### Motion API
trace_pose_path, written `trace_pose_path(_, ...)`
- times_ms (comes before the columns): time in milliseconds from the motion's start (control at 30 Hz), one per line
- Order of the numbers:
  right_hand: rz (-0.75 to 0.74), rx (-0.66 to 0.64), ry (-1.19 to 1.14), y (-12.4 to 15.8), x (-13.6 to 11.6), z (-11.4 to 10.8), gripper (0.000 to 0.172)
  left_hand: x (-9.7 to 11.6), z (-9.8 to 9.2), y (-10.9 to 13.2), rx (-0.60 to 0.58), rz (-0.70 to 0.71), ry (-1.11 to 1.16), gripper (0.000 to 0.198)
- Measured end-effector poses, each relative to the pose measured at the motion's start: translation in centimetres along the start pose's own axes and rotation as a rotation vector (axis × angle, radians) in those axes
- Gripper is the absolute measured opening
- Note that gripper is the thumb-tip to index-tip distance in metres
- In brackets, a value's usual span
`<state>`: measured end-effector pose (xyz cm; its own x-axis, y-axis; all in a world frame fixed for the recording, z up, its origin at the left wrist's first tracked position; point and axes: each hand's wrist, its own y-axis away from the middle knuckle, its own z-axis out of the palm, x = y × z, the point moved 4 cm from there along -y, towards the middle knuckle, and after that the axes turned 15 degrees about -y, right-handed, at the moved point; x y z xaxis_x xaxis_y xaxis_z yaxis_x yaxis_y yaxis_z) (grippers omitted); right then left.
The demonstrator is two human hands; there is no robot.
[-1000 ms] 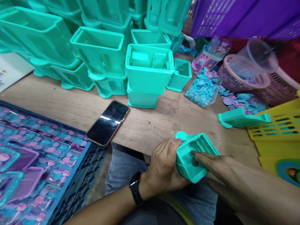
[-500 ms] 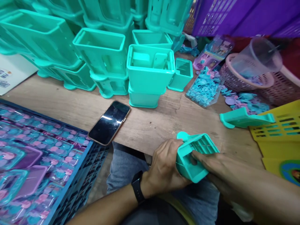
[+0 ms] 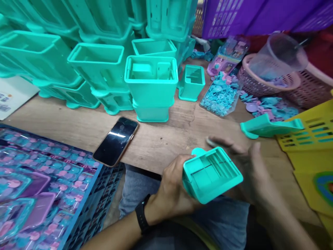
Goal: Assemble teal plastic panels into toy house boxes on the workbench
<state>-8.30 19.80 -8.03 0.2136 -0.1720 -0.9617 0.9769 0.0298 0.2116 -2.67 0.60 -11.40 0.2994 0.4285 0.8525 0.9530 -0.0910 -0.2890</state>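
Note:
My left hand (image 3: 173,189) is closed around the side of a teal plastic box-shaped housing (image 3: 208,175), tilted so that its open top and ribbed inside face me. Just to the right of the housing is my right hand (image 3: 246,163), blurred, its fingers stretched apart and nothing visible in it. On the table farther right, a loose teal panel (image 3: 270,126) leans near a yellow basket. Similar housings (image 3: 151,78) stand stacked at the back of the wooden table.
A phone (image 3: 116,142) lies at the table's front edge. At left, a blue crate (image 3: 90,177) holds packed toy sets. Small blue parts (image 3: 220,95) fill a clear tray near a pink basket (image 3: 253,80). The yellow basket (image 3: 309,152) stands at right, a purple crate (image 3: 260,17) behind.
My right hand has come out of the housing and moved right, its fingers opening. My left hand still holds the housing, which has shifted slightly left and turned.

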Motion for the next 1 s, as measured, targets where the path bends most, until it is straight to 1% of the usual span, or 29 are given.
trace_pose_path(33,0.031,-0.03,-0.097,0.1,1.4,1.1,0.085,0.1,-0.1,0.0,-0.002,-0.024,0.003,0.064)
trace_pose_path(67,0.031,-0.043,-0.174,0.3,2.4,2.0,0.088,0.2,-0.1,-0.1,-0.003,-0.038,0.003,0.064)
trace_pose_path(133,-0.014,-0.043,-0.268,0.7,3.4,3.3,0.08,0.4,-0.3,-0.2,0.005,-0.04,-0.016,0.065)
trace_pose_path(200,-0.049,0.002,-0.323,1.0,3.6,3.7,0.071,0.4,-0.4,-0.2,0.011,-0.028,-0.039,0.064)
trace_pose_path(267,-0.044,0.069,-0.342,1.0,3.7,3.5,0.064,0.4,-0.4,-0.3,0.012,-0.007,-0.055,0.064)
trace_pose_path(367,-0.019,0.164,-0.311,0.9,3.7,3.0,0.059,0.4,-0.4,-0.4,0.016,-0.002,-0.077,0.067)
trace_pose_path(433,0.012,0.174,-0.279,0.9,3.8,2.8,0.055,0.5,-0.5,-0.5,0.016,-0.003,-0.086,0.068)
trace_pose_path(500,0.046,0.152,-0.259,0.9,3.8,2.9,0.053,0.5,-0.6,-0.4,0.003,0.012,-0.083,0.07)
trace_pose_path(600,0.039,0.129,-0.274,1.1,3.6,3.0,0.052,0.3,-0.8,-0.1,-0.067,0.032,-0.065,0.086)
trace_pose_path(667,-0.003,0.183,-0.314,1.2,3.5,3.0,0.052,0.1,-0.9,0.0,-0.112,0.038,-0.071,0.095)
trace_pose_path(767,-0.07,0.287,-0.38,1.5,3.6,2.9,0.055,-0.2,-1.1,0.0,-0.103,0.007,-0.093,0.087)
trace_pose_path(800,-0.083,0.288,-0.392,1.6,3.7,2.9,0.055,-0.2,-1.1,-0.1,-0.089,-0.002,-0.096,0.083)
trace_pose_path(867,-0.087,0.251,-0.397,1.7,3.7,3.0,0.054,-0.1,-1.1,-0.2,-0.062,-0.018,-0.103,0.077)
trace_pose_path(1000,-0.074,0.267,-0.349,1.9,3.9,2.5,0.05,0.1,-1.0,-0.1,-0.045,-0.031,-0.118,0.069)
